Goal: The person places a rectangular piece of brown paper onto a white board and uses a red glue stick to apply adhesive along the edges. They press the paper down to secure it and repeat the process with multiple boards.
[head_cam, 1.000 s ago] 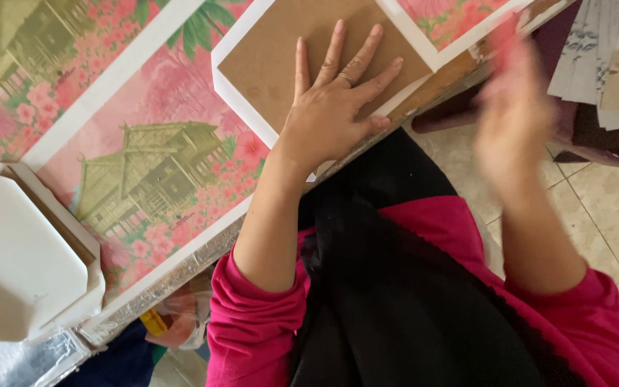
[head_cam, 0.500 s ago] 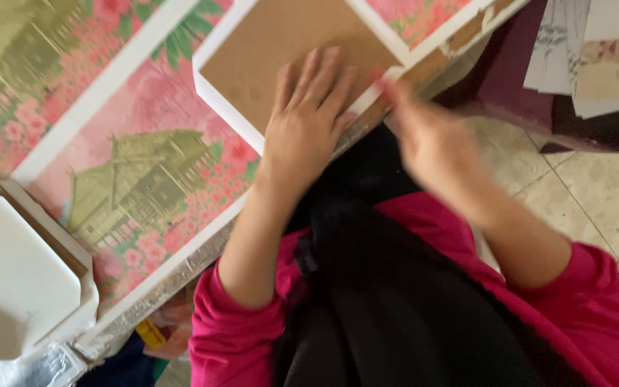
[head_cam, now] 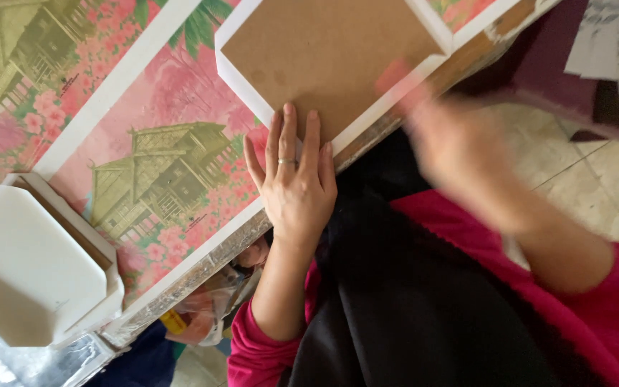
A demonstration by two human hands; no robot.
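At the far left, a stack of white frames (head_cam: 34,269) lay face down on the desk (head_cam: 202,265), a strip of brown backing showing along its upper edge, well apart from both hands. Further right, the desk's cloth (head_cam: 152,172), printed with pink blossoms and green wooden houses, ran up to the near edge. The person's left hand (head_cam: 296,188) rested flat and open there, fingers (head_cam: 288,136) spread, a ring on one, the tips pressing the lower corner of the brown board (head_cam: 331,57); it gripped nothing and only pinned the board in place. That board sat inside a white frame (head_cam: 232,72) turned at an angle, its corner reaching close to the desk's edge. To the right, the right hand (head_cam: 460,143) was a blur just off that edge, beside the frame's lower side, and whether it was open or closed could not be told, nor whether it held anything. Judged from this, seating the backing well called for steady, even pressure from the flat left hand so the board did not lift or slide in its frame, and for keeping the frame fully supported on the desk, since its corner lay near the edge and could tip. At the far right, some papers (head_cam: 614,43) lay on a dark surface.
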